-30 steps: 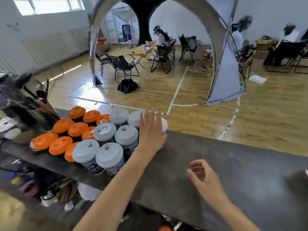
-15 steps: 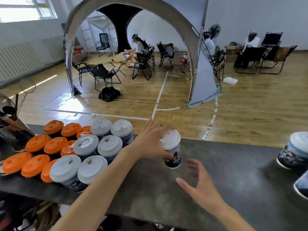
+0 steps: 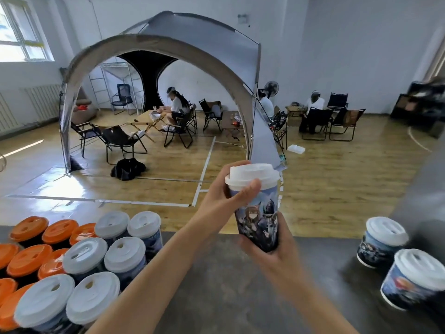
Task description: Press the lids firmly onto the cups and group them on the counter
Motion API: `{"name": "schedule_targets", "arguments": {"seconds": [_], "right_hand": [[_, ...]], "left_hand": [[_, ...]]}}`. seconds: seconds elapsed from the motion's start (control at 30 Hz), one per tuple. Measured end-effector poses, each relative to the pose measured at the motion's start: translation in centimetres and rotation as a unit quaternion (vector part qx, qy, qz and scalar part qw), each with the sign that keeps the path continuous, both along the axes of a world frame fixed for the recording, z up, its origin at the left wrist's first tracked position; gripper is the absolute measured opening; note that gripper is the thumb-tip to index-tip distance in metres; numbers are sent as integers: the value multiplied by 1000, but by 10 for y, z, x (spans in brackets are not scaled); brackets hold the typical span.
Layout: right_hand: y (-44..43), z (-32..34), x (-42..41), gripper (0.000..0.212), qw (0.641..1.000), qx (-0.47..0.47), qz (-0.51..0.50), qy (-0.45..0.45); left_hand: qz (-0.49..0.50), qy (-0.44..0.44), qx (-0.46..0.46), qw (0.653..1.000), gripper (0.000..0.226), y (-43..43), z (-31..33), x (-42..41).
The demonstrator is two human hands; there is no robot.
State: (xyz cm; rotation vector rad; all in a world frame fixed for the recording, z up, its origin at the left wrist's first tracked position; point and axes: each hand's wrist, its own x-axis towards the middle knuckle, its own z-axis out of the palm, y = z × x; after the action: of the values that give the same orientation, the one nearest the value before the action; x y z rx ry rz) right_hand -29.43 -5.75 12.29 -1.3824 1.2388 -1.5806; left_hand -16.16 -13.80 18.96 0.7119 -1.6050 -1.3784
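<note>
Dark counter point(image 3: 216, 285) stretching across the bottom here, and at its left end a tight cluster: orange-lidded cups point(image 3: 29, 259) packed against white-lidded cups point(image 3: 106, 263) (lids touching all round). Over on the right, two more white-lidded printed cups point(image 3: 397, 266) sit close together, possibly touching, well apart from the cluster.

A grey arched canopy tent point(image 3: 166, 42) is being stood on a wooden plank floor point(image 3: 337, 184). Black folding chairs point(image 3: 120, 138) are being occupied nearby by seated people point(image 3: 178, 104), and a black bag point(image 3: 127, 168) is being left on the floor.
</note>
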Motion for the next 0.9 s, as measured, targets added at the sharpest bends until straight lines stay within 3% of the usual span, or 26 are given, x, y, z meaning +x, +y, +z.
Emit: {"name": "schedule_targets", "arguments": {"seconds": [0.13,0.27,0.5,0.6,0.73,0.9], "right_hand": [[-6,11,-11,47,999,15,-5,30],[-13,12,-16,50,999,34,-4,39],[-14,8,-21,47,997,51,-12,58],[-12,6,-20,51,997,70,8,38],[-9,5,-24,65,991,91,85,-47],[-8,-1,-19,77,990,98,61,-84]], "left_hand": [[-15,55,72,996,100,-5,3,-13],[33,94,115,988,85,-6,3,-27],[46,138,150,978,84,-7,-5,-38],[51,127,164,977,91,-5,-11,-37],[-40,106,171,979,78,-2,-9,-26],[58,111,136,983,95,-5,-8,-32]]}}
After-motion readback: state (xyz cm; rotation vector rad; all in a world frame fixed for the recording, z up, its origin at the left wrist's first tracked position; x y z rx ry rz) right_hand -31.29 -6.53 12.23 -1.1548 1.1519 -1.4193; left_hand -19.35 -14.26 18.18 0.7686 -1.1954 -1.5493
